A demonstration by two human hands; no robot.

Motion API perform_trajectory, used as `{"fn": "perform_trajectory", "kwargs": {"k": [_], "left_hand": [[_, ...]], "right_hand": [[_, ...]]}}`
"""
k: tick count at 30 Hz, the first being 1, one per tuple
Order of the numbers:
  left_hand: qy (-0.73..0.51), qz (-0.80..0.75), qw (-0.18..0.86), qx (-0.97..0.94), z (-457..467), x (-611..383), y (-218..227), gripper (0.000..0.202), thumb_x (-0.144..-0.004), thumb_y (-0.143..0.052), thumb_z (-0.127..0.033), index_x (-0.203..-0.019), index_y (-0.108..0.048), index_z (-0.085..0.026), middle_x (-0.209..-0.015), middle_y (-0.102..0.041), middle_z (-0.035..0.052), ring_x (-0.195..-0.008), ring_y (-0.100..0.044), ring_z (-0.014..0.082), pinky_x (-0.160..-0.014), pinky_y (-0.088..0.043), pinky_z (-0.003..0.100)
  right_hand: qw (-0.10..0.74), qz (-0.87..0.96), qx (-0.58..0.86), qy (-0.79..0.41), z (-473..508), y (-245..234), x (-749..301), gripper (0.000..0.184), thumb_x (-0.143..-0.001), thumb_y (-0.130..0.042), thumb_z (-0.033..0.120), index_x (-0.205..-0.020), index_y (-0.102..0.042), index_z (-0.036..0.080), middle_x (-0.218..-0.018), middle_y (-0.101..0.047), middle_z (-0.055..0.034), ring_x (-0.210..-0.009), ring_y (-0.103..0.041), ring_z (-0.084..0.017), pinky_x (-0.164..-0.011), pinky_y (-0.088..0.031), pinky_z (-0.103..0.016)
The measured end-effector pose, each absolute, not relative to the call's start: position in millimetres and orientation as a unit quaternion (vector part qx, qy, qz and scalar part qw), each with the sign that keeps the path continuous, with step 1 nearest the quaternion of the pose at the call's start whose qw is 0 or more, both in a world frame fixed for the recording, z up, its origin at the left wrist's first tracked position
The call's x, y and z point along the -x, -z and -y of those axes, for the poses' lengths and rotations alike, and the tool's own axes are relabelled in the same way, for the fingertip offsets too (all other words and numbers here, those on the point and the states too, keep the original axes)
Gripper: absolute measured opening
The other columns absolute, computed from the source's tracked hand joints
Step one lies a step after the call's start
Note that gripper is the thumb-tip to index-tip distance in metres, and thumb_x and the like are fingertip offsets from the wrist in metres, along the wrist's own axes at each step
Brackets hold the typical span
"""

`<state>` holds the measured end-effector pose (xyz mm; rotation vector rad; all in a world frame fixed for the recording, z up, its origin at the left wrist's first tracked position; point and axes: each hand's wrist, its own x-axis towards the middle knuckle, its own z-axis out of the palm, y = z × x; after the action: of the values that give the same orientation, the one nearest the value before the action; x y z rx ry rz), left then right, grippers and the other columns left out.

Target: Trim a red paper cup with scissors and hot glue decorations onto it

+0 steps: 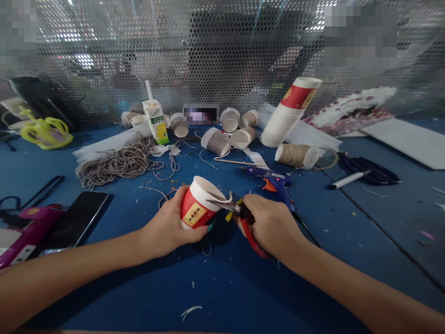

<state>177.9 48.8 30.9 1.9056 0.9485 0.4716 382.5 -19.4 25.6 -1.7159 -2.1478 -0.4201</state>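
My left hand (170, 222) is wrapped round a red and white paper cup (199, 204) with a yellow label, holding it tilted over the table. In my right hand (269, 220) are scissors (253, 239) with red handles. Their blades reach the cup's white rim, where a thin strip of the rim stands away from the cup. A small yellow piece (229, 216) shows beside the scissors' pivot. My right fingers partly hide the handles.
Tangled grey cord (116, 162) and a drink carton (155, 121) stand behind on the left. A blue glue gun (274, 178), stacked paper cups (290, 113) and a cord-wrapped cup (295, 155) lie behind on the right. At left are a phone (78, 218) and a magenta tool (31, 232).
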Motion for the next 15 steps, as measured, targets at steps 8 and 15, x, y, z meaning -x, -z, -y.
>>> {"fn": "perform_trajectory", "kwargs": {"k": [8, 15], "left_hand": [[-0.18, -0.386, 0.447, -0.787, -44.5, -175.9, -30.0, 0.061, -0.064, -0.069, -0.036, -0.112, -0.037, -0.017, -0.094, -0.06, 0.0053, -0.078, -0.057, 0.0176, -0.073, -0.048, 0.033], [-0.184, -0.393, 0.43, -0.792, -43.9, -176.7, -30.7, 0.059, -0.063, -0.068, -0.036, -0.11, -0.037, -0.017, -0.089, -0.061, 0.0044, -0.072, -0.057, 0.0166, -0.069, -0.05, 0.033]], "right_hand": [[0.171, 0.751, 0.61, 0.186, 23.8, -26.7, -377.3, 0.012, -0.073, -0.043, 0.022, -0.064, -0.048, 0.018, -0.053, -0.048, -0.0012, -0.047, -0.047, -0.014, -0.045, -0.032, -0.023], [0.189, 0.759, 0.596, 0.184, 24.4, -23.4, -382.1, 0.013, -0.071, -0.039, 0.011, -0.065, -0.049, 0.017, -0.05, -0.049, -0.0001, -0.044, -0.045, -0.012, -0.044, -0.03, -0.022]]}}
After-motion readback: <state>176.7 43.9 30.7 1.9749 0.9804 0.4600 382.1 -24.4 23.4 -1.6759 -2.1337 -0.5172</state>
